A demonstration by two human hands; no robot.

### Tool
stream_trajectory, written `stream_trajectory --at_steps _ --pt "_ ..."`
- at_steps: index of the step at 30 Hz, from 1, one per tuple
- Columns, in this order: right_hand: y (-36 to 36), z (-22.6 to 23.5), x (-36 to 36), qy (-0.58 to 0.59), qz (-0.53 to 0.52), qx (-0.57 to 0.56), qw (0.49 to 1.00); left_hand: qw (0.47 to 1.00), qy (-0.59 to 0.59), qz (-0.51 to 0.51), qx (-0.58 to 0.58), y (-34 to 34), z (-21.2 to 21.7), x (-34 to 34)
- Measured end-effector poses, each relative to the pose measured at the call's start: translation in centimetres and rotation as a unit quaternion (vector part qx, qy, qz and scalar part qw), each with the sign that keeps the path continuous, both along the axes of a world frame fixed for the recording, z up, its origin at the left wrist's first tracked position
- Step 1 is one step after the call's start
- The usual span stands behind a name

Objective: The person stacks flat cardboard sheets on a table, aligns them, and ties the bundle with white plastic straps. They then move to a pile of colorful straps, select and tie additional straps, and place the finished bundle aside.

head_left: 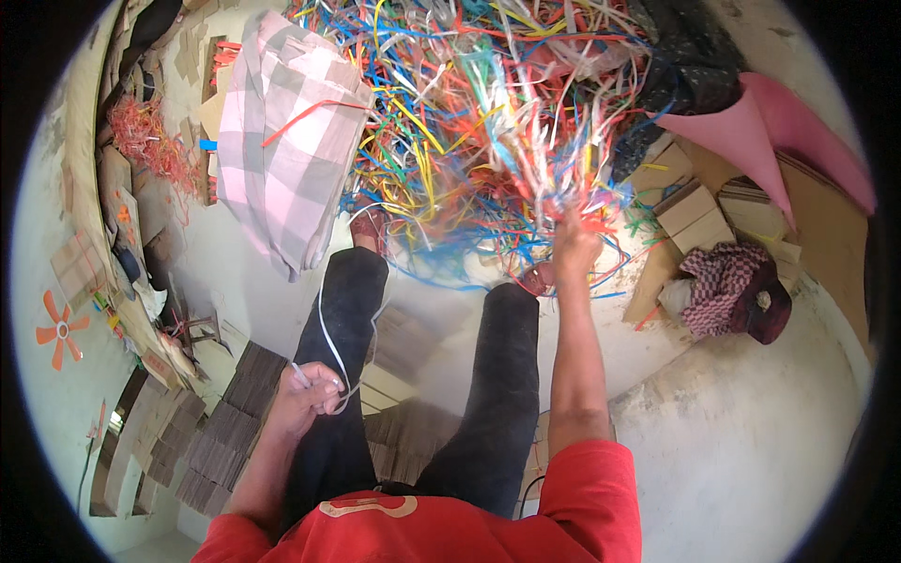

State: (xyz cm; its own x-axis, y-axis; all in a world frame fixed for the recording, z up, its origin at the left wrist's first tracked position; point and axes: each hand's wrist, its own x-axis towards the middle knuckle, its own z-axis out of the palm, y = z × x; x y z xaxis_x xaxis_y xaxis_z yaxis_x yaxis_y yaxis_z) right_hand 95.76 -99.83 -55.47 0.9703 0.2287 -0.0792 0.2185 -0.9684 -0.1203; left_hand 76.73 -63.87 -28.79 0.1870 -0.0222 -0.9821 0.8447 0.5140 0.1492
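**Glossy, narrow strips are tangling in one many-coloured heap (413, 122)**

At the heap's near right edge, the right hand (574, 246) is closing in a fist around a bunch of strips (530, 155). The bunch is fanning away over the heap in white, red, green and blue, its lengths streaking with blur. On the near side of the heap, toward its left, the left hand (310, 389) is curling its fingers tight and pinching a white strip (322, 314), flat and ribbon-like. That strip is looping up toward the heap's near edge. A short pale end is poking out past the fingers; whether it belongs to the same strip, I cannot tell.

The heap itself is looking springy and plastic-like, its thin bands curling and crossing in red, blue, yellow, green and white. Left of it, a soft checked cloth (291, 141) in pink, grey and white is draping in broad folds. Right of it, crinkled black plastic (694, 70) is bordering a smooth, curving pink sheet (727, 141). Nearer than the heap, a red shirt (450, 525) is showing a pale, curved emblem, and ridged brown cardboard stacks (235, 427) are standing beyond the left forearm.
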Motion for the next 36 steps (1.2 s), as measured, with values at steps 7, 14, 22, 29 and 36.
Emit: stream_trajectory --at_steps 7,14,22,29,36 --pt "7.3 5.2 -9.0 0.202 0.010 0.027 0.979 0.999 -0.045 -0.001 -0.004 -0.7 2.6 -0.6" --pt "10.9 6.0 -10.2 0.171 -0.097 0.095 0.976 0.991 -0.060 -0.088 0.077 -1.1 0.7 0.8" --pt "10.4 7.8 -9.1 0.191 -0.071 0.094 0.974 0.904 -0.269 -0.244 0.226 -6.6 -7.9 8.7" --pt "11.2 8.5 -8.4 0.156 -0.118 0.214 0.957 0.889 -0.351 -0.167 0.241 -12.3 -12.2 14.6" --pt "10.8 7.3 -8.6 0.097 -0.042 0.135 0.985 0.882 -0.230 -0.332 0.243 -12.6 -18.6 16.7"
